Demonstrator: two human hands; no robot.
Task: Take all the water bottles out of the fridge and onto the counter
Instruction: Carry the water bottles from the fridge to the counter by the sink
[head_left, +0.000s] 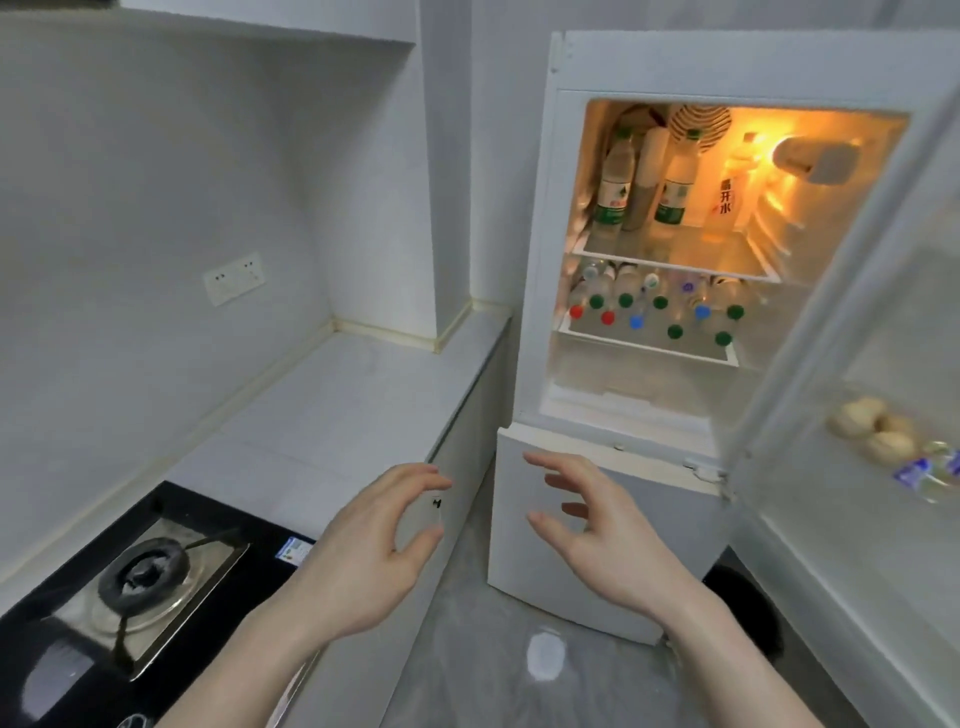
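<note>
Both grips, left hand (384, 545) and right hand (597, 535), released before fridge (649, 67) holding three upright bottles (615, 182).

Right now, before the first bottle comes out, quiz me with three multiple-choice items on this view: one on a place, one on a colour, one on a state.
1. Where do the bottles with mixed cap colours stand?
A. on the counter
B. on the fridge's lower shelf
C. on the stove

2. What colour are the labels on the two tall bottles on the upper shelf?
A. green
B. purple
C. black

3. What are the hands doing?
A. both hold bottles
B. one grips the door
C. both are open and hold nothing

Key: 1 B, the caps sit in rows below the lit upper shelf. 2 A, each tall bottle wears a green label. 3 C, the left hand and right hand hover before the fridge.
</note>
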